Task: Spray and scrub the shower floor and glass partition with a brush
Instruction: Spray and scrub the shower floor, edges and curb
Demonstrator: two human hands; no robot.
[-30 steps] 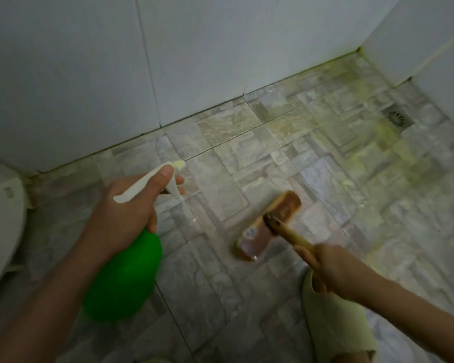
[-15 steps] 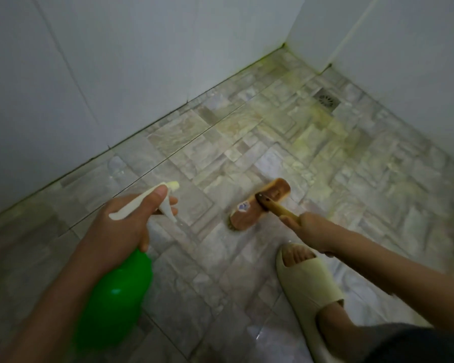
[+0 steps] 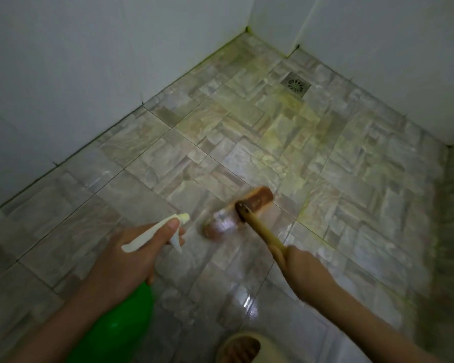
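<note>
Over the tiled floor (image 3: 247, 153), left hand (image 3: 126, 260) grips the spray bottle (image 3: 121, 318), right hand (image 3: 302, 271) clasps the brush (image 3: 240, 212) handle.

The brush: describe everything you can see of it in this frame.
The brush has an oblong brown head, seemingly wood, with a pale blurred patch at its left end. A yellowish handle enters the head's middle and slants back to the right hand, which grips it. The head rests flat on the glossy tiled floor, right of the spray bottle, not touching it.
</note>
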